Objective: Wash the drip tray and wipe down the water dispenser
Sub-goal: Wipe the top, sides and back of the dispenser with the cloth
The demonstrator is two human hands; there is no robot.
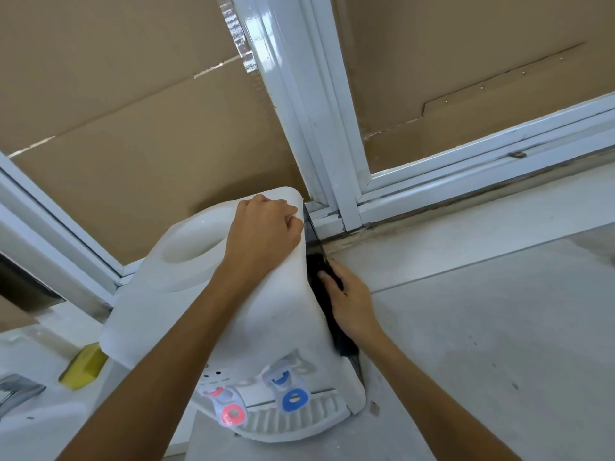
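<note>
The white dispenser point(213, 294) stands in the centre of the frame, its drip tray point(293, 424) at the lower centre under the taps. The left hand point(266, 234) grips its top edge – fingers curled over. The right hand point(349, 301) presses a black cloth point(332, 311) on its dark side, fingers bent around it.

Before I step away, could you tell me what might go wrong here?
1. The left hand only steadies the dispenser on top; hard side pressure from the right hand and its dark cloth might shift it.
2. A forearm could bump the blue tap or red tap.
</note>
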